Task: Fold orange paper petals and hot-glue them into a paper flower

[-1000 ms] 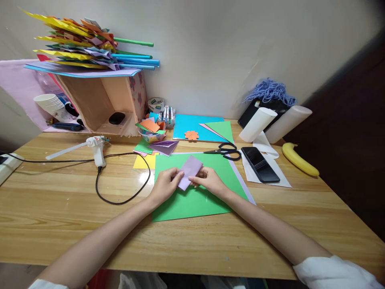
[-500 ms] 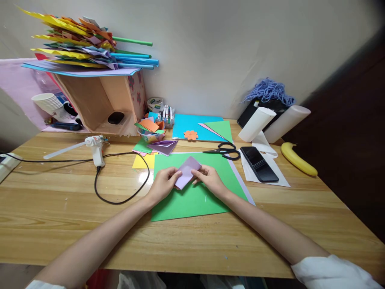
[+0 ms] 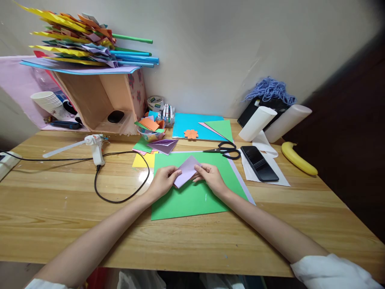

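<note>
1. Your right grip has shifted since a second ago: its thumb sits at the upper right of the lilac paper, where before it pressed lower down, near the bottom edge.
2. You keep your left grip clamped on the paper's left side, thumb on top; the fingers beneath are mostly hidden.
3. Your right grip is also clamped on the paper, thumb above and fingers partly showing below.
4. You have the lilac paper tilted over the green sheet, which lies midway along the counter, back from its front edge.
5. Across the green sheet's far edge, toward its right corner, you have the black scissors; just beyond its far left corner lies a purple folded paper.
6. Toward the counter's back edge, your orange paper flower rests on the blue sheet.
7. Toward the counter's left edge you have the glue gun; near its right edge, the banana, with the phone closer to you.
</note>
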Motion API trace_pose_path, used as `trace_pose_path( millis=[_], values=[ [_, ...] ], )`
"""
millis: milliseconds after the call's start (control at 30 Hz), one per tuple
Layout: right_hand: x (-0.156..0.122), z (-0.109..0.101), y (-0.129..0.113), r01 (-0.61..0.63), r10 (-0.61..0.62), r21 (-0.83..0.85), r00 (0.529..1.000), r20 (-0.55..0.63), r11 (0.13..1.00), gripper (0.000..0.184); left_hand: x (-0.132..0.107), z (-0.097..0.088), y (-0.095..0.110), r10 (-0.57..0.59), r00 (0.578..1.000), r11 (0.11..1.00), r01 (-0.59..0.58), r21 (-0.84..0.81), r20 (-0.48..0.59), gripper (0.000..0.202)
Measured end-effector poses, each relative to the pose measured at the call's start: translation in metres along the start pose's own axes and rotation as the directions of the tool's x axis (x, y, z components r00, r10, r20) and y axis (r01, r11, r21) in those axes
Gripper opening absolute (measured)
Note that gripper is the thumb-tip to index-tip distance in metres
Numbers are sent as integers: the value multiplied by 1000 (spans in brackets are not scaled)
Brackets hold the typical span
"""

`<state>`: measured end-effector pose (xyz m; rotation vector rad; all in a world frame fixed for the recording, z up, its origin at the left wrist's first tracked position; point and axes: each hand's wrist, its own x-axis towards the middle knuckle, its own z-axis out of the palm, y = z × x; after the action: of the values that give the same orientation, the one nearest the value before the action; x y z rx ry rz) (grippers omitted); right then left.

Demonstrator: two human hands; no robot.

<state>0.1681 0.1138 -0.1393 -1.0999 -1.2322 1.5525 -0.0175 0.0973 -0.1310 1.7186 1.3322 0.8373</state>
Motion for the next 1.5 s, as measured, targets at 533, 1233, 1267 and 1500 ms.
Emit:
trace_pose_path(
  millis=[533, 1233, 1267, 1500],
  values=[
    [8, -12, -5, -41, 70, -147, 978, 197, 988, 38, 9, -24, -11, -43, 973, 996, 59, -60, 228, 31],
    [-8, 17, 7, 107, -107, 18, 994, -7, 994, 33, -2, 12, 10, -147, 989, 922, 135, -362, -6, 34],
    [-8, 17, 6, 103, -103, 13, 995, -1, 995, 33, -2, 11, 8, -140, 990, 920, 130, -369, -1, 33],
    [-10, 17, 0, 65, -66, -16, 996, -62, 998, 36, 4, 3, 1, -131, 988, 879, 154, -451, 83, 38]
  ],
)
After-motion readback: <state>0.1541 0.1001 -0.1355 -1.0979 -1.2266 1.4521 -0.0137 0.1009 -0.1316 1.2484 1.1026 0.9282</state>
